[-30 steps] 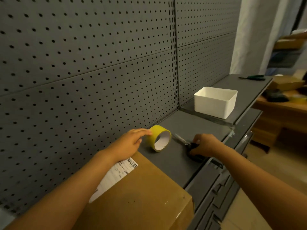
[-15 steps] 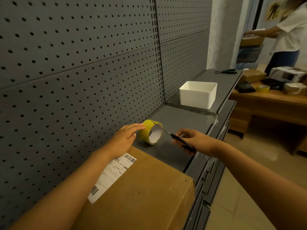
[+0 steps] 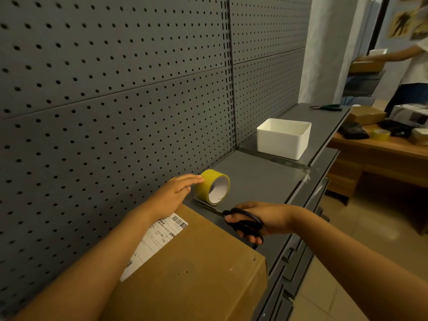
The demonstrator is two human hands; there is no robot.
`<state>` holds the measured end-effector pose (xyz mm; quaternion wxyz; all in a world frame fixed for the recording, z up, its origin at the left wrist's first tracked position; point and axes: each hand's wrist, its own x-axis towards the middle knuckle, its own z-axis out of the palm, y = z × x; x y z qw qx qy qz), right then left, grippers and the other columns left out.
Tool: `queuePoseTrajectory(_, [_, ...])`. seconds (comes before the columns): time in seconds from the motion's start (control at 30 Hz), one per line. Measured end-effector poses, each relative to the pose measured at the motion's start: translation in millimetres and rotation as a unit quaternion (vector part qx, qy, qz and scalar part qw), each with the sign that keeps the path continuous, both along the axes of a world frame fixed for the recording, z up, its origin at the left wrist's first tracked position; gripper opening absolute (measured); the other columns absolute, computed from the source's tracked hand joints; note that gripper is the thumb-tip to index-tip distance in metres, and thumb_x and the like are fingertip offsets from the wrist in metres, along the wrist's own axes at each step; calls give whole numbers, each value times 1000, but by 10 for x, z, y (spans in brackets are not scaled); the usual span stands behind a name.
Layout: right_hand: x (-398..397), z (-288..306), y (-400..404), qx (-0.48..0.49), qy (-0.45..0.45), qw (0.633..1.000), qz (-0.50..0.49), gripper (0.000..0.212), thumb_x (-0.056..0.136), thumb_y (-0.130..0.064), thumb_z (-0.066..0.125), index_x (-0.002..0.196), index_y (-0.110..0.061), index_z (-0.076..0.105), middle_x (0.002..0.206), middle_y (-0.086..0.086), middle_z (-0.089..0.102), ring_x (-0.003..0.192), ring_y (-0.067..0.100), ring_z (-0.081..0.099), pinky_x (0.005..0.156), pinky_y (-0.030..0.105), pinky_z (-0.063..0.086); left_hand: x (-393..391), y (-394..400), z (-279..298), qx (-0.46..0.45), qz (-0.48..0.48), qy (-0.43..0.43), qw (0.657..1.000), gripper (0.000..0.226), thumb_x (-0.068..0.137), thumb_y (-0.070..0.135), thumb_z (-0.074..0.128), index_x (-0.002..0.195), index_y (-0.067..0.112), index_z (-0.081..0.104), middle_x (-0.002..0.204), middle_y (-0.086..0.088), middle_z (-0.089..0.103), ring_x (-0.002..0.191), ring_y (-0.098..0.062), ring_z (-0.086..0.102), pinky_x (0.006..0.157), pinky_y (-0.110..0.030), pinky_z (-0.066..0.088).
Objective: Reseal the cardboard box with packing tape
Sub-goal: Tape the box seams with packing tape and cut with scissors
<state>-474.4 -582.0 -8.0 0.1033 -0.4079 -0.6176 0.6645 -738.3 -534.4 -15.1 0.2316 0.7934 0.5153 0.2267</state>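
A brown cardboard box [image 3: 196, 274] with a white shipping label [image 3: 157, 239] stands on the grey shelf [image 3: 261, 181] in front of me. Just beyond it a yellow roll of packing tape [image 3: 214, 185] stands on its edge. My left hand [image 3: 174, 193] lies over the roll's near side with straight fingers touching its top. My right hand [image 3: 257, 220] grips black-handled scissors [image 3: 243, 222] by the handles. Their blades point left, low along the shelf by the foot of the roll and the box's far edge.
A grey pegboard wall [image 3: 115, 89] backs the shelf. A white plastic bin [image 3: 283, 137] sits farther right on the shelf, green-handled scissors [image 3: 328, 107] beyond it. A wooden table [image 3: 382, 149] with boxes and another tape roll stands at right, and a person [image 3: 412, 66] works there.
My right hand picked the scissors up off the shelf, then swung them down so the blades point left beside the roll. My left hand has stayed on the tape roll.
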Motion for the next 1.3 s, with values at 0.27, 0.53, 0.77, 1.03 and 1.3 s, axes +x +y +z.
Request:
queuePoseTrajectory(0.27, [-137, 8, 58, 13, 25, 1000, 2, 15, 96, -33, 55, 94, -19, 54, 74, 6, 54, 56, 14, 50, 48, 22, 43, 22, -2, 8, -16, 12, -46, 999, 41, 101, 14, 35, 129, 37, 56, 134, 26, 48, 124, 13, 39, 103, -12, 29])
queuePoseTrajectory(0.53, [-257, 31, 116, 27, 35, 999, 4, 18, 94, -36, 57, 92, -18, 56, 74, 7, 54, 57, 16, 50, 49, 22, 44, 22, 1, -1, -14, 9, -50, 999, 40, 102, 15, 35, 130, 35, 55, 134, 25, 47, 125, 12, 38, 103, -11, 29])
queuePoseTrajectory(0.77, [-308, 30, 140, 19, 46, 999, 8, 24, 94, -38, 57, 87, -15, 58, 72, 6, 55, 56, 15, 50, 50, 22, 43, 32, -14, 12, -6, 17, -51, 999, 39, 102, 15, 36, 131, 32, 56, 133, 24, 48, 123, 12, 39, 99, -5, 27])
queuePoseTrajectory(1.03, [-308, 35, 137, 35, 35, 999, 11, 27, 94, -38, 56, 84, -13, 57, 68, 3, 54, 53, 12, 49, 49, 21, 42, 40, -31, 16, 6, 13, -40, 999, 40, 101, 13, 36, 130, 30, 57, 133, 23, 49, 125, 8, 40, 106, -16, 29])
queuePoseTrajectory(1.3, [-297, 84, 107, 80, 1, 997, -3, 38, 92, -35, 59, 105, 0, 55, 66, 4, 54, 48, 12, 47, 47, 20, 42, 51, -42, 28, 6, 15, -33, 999, 39, 101, 13, 37, 132, 29, 56, 134, 22, 48, 125, 7, 40, 104, -12, 28])
